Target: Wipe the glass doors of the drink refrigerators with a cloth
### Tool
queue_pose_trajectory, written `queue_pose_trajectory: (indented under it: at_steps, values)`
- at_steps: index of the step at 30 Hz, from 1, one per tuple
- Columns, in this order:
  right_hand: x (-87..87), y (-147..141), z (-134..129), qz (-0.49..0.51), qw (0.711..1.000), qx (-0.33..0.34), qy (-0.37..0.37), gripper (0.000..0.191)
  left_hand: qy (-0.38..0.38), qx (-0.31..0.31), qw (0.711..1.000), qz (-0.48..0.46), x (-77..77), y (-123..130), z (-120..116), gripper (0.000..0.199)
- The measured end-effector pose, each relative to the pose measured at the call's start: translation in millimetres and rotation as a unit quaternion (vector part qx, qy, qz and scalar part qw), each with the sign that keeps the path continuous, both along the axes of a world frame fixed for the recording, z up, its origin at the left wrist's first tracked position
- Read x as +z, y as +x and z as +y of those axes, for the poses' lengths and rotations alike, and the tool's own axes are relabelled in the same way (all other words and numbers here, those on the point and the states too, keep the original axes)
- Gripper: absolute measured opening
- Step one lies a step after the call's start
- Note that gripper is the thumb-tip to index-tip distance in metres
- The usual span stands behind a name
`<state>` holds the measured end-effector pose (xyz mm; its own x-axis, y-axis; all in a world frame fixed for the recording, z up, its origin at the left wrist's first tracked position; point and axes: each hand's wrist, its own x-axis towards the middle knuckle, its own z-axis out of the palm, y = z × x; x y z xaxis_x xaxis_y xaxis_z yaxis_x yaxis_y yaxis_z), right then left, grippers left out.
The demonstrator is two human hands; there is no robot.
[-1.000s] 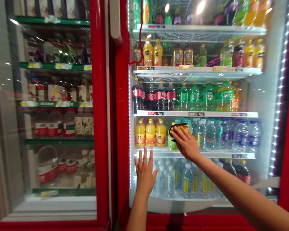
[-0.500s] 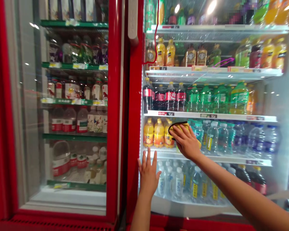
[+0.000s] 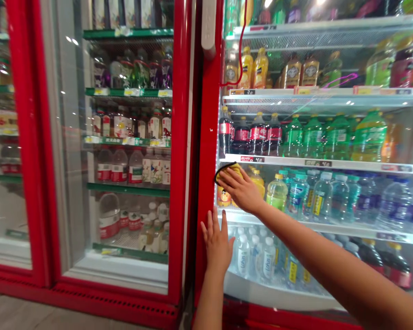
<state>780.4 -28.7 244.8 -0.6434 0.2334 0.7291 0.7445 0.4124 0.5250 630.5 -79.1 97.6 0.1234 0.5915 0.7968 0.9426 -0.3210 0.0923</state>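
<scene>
My right hand [image 3: 242, 190] presses a yellow cloth [image 3: 230, 172] with a black edge flat against the glass door of a red-framed drinks cooler. The cloth lies close to the door's left frame, in front of orange juice bottles [image 3: 223, 197]. Below it and slightly left, my left hand [image 3: 218, 243] rests with spread fingers at the edge of the red frame [image 3: 206, 128] and the glass, holding nothing. Part of the cloth is hidden under my right fingers.
Behind the glass, shelves hold cola bottles [image 3: 258, 133], green bottles [image 3: 340, 135] and water bottles [image 3: 242, 254]. A second red cooler [image 3: 182, 137] stands at the left. A grey handle [image 3: 209, 27] and a thin red cord [image 3: 241, 55] are at the upper door frame.
My right hand and the cloth have moved left across the glass to near the frame. My left hand stays at the door's edge. The view has shifted left.
</scene>
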Motion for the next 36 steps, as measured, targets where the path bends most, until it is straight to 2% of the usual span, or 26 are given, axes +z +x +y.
queue_pose_trajectory:
  at_steps: [3, 6, 9, 11, 14, 16, 18, 21, 23, 25, 28, 30, 32, 34, 36]
  values:
    - [6.2, -16.3, 6.0, 0.055, 0.998, -0.018, 0.01, 0.054, 0.012, 0.025, 0.999, -0.015, -3.2, -3.9, 2.3, 0.091]
    - [-14.7, -26.3, 8.5, -0.065, 0.997, 0.043, -0.011, 0.051, 0.021, 0.042, 0.999, -0.024, -12.0, -5.9, 5.7, 0.09]
    - [-29.8, -27.9, 9.8, -0.187, 0.977, 0.102, -0.031, 0.044, 0.019, 0.057, 0.998, -0.031, -23.3, -5.6, 9.3, 0.09]
    - [-22.2, -30.1, 11.2, -0.182, 0.978, 0.1, -0.03, 0.043, 0.013, 0.069, 0.997, -0.039, -29.5, -3.7, 11.0, 0.091]
    - [-1.1, -38.9, 12.8, -0.102, 0.992, 0.067, -0.018, 0.047, 0.008, 0.078, 0.996, -0.047, -36.2, 0.5, 11.4, 0.092]
    - [-0.9, -45.0, 12.5, -0.063, 0.996, 0.052, -0.019, 0.05, 0.008, 0.084, 0.995, -0.053, -41.2, 3.1, 10.3, 0.092]
    - [-19.2, -48.0, 11.4, -0.07, 0.995, 0.063, -0.029, 0.051, 0.006, 0.098, 0.993, -0.067, -48.6, 4.9, 8.4, 0.089]
    - [-59.8, -46.5, 10.0, -0.144, 0.982, 0.111, -0.048, 0.043, -0.006, 0.123, 0.989, -0.087, -62.8, 6.3, 5.5, 0.083]
    - [-71.8, -44.7, 10.5, -0.19, 0.97, 0.137, -0.06, 0.038, -0.014, 0.127, 0.987, -0.094, -70.9, 7.2, 4.3, 0.08]
    - [-62.5, -45.1, 11.8, -0.185, 0.971, 0.133, -0.066, 0.039, -0.011, 0.123, 0.987, -0.099, -75.3, 8.2, 4.0, 0.078]
    - [-30.9, -50.3, 12.2, -0.087, 0.992, 0.078, -0.051, 0.047, 0.004, 0.117, 0.988, -0.104, -76.1, 9.6, 4.5, 0.075]
    - [-23.1, -53.9, 10.8, -0.045, 0.997, 0.053, -0.036, 0.05, 0.012, 0.118, 0.987, -0.106, -76.0, 10.1, 4.8, 0.072]
    - [-35.1, -54.6, 9.2, -0.064, 0.995, 0.062, -0.034, 0.049, 0.015, 0.125, 0.986, -0.106, -77.6, 10.3, 4.6, 0.07]
    - [-56.8, -50.7, 8.2, -0.126, 0.987, 0.095, -0.042, 0.045, 0.016, 0.132, 0.986, -0.104, -80.8, 10.4, 4.4, 0.069]
    - [-69.6, -43.3, 8.1, -0.186, 0.973, 0.129, -0.052, 0.041, 0.015, 0.133, 0.986, -0.101, -83.7, 10.6, 4.6, 0.071]
